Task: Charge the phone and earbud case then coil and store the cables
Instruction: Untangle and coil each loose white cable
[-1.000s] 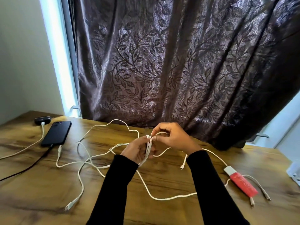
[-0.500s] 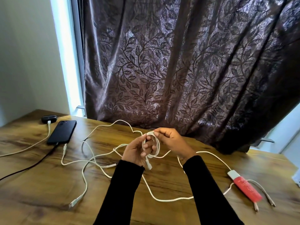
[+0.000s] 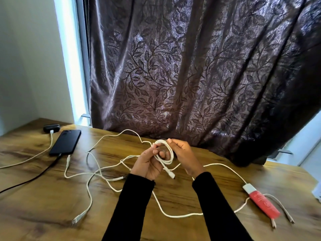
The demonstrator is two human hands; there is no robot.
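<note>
Coil of white cable [image 3: 166, 153]: held above the wooden surface [image 3: 34, 197] between both my hands, wound into a small round loop of several turns. My left hand [image 3: 149, 164] grips the coil's lower left side, fingers curled round the strands; my right hand [image 3: 182, 153] pinches the top of the loop between thumb and fingertips. One plug end [image 3: 171, 174] hangs free below the coil, just beside my left palm. Both arms in black sleeves [image 3: 132, 206].

Phone [image 3: 65, 142]: black, lying flat at the far left of the surface, a dark cable [image 3: 34, 178] running from its near end toward the left edge.

Earbud case [image 3: 51, 128]: black, just beyond the phone's far corner, a white plug in its near side; its white cable [image 3: 31, 158] trails off to the left.

Loose white cables [image 3: 90, 173]: several, lying tangled on the surface between the phone and my hands, one connector end [image 3: 78, 219] near the front left. One strand loops across the front under my arms toward the right.

Red and white adapter [image 3: 260, 200]: lying at the right of the surface, short leads [image 3: 281, 209] beside it, with a white cable joined at its white end.

Dark leaf-patterned curtain [image 3: 191, 75]: hanging behind the surface.
</note>
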